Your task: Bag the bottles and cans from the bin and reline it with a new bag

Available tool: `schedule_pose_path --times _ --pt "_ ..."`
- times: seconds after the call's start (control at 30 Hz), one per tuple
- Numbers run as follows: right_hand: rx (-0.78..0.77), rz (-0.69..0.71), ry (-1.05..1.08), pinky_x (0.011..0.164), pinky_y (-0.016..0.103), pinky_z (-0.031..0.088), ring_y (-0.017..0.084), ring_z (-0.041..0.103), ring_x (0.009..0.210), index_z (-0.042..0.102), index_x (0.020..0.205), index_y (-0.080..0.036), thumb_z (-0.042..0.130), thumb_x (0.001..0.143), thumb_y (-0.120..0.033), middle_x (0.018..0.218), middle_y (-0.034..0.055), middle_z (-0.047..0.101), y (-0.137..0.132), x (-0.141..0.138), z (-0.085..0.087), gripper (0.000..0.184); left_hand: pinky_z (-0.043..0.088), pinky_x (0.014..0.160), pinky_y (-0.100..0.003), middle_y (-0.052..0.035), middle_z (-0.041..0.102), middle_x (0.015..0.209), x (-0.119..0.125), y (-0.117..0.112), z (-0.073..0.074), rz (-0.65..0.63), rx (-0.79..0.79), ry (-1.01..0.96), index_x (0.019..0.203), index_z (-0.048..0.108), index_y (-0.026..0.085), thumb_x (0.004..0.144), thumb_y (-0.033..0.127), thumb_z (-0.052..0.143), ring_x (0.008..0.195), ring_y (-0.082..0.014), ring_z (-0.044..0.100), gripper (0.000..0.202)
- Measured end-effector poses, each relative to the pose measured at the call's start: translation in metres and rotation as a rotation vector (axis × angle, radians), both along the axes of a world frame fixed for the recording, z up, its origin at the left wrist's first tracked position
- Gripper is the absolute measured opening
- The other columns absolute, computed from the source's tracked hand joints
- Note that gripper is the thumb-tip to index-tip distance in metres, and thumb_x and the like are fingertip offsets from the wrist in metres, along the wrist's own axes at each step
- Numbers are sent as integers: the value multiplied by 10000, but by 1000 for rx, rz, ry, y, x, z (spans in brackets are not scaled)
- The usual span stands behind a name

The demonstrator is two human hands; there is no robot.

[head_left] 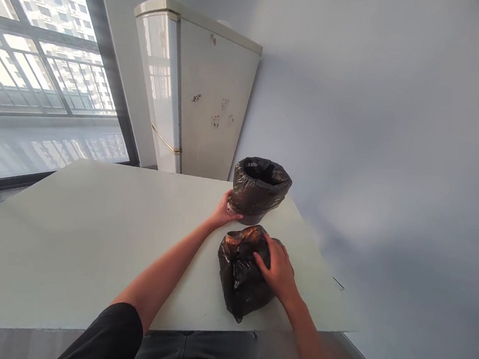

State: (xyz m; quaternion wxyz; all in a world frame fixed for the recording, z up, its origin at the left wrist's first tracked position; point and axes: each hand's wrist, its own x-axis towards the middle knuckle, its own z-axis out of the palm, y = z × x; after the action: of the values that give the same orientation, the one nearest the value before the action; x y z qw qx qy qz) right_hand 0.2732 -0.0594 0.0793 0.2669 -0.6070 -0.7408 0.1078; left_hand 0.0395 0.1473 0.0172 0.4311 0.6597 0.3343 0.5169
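Observation:
A trash can [256, 201] lined with a black plastic bag stands upright near the table's far right edge, its dark mouth facing up. The liner is folded over the rim and covers most of its wall. My left hand [223, 213] grips the can low on its left side, thumb across the front near the base. Closer to me lies a bulging black garbage bag [241, 275], gathered at the top, with an orange-brown tint showing through the film. Over its upper right side my right hand [278, 267] is curved, holding it with thumb and fingers apart. What the bag contains is hidden.
Both things rest on a pale table [101, 245]. Behind it stands a worn white refrigerator [213, 98] against the wall [354, 128]. A window with railings [42, 70] is at the left, and the table's front edge lies just before my body.

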Motion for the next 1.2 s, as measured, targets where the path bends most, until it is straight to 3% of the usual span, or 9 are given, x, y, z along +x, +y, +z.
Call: schedule_pose_path --times 0.23,0.33,0.4,0.5,0.63,0.83,0.97,1.1,1.2 --pt "86 51 -36 1293 658 333 347 597 1414 432 1623 -275 508 1076 -507 1507 138 644 -5 -42 -1 598 579 1023 -485 -176 278 1766 -33 9 16 -143 -107 92 1646 438 344 657 462 992 1499 -454 473 1139" --pt "114 55 -58 1277 654 365 339 617 1389 428 1633 -266 528 1079 -463 1483 132 660 -8 -56 -2 596 565 1048 -474 -149 237 1789 -64 2 23 -132 -152 79 1681 386 398 757 501 939 1475 -416 513 1081" --pt "104 65 -47 1277 670 354 342 610 1393 417 1645 -268 535 1081 -445 1479 136 659 -10 -68 0 603 557 1061 -446 -150 375 1728 -93 -9 26 -174 -221 24 1670 413 391 875 532 844 1414 -356 583 916" --pt "77 150 -15 1291 689 308 349 583 1414 393 1670 -270 552 1080 -423 1492 150 644 -11 -94 7 630 579 996 -410 -183 700 1396 -143 -33 30 -398 -318 33 1428 711 231 937 535 789 1187 -305 722 583" --pt "53 328 -4 1316 643 269 336 552 1438 405 1672 -263 571 1079 -427 1518 143 629 3 -136 16 637 580 1003 -440 -218 790 1164 -196 -61 29 -526 -389 -14 1214 814 110 848 605 854 1078 -328 762 616" --pt "129 504 10 1249 554 374 300 602 1361 519 1585 -242 544 1098 -405 1492 125 663 92 -188 17 513 567 1042 -417 -159 749 1344 -221 -64 15 -388 -381 -312 1368 733 216 919 769 658 1201 -301 732 716" --pt "359 484 112 1125 509 468 306 649 1225 682 1350 -194 511 1104 -335 1293 148 746 152 -193 12 331 520 1140 -479 -176 661 1494 -221 -65 25 -255 -369 -514 1453 675 194 904 889 506 1333 -352 665 901" --pt "543 315 367 992 484 500 280 660 996 709 1103 -229 511 1099 -321 1030 99 736 160 -172 -5 218 504 1169 -493 -142 588 1585 -218 -71 30 -151 -258 -474 1556 573 270 906 771 678 1417 -362 601 827" --pt "461 446 405 947 456 498 256 655 950 698 1066 -246 513 1097 -304 985 66 730 144 -156 -22 197 480 1199 -460 -140 612 1552 -214 -66 23 -50 -136 -270 1548 581 258 868 521 860 1436 -348 581 780"
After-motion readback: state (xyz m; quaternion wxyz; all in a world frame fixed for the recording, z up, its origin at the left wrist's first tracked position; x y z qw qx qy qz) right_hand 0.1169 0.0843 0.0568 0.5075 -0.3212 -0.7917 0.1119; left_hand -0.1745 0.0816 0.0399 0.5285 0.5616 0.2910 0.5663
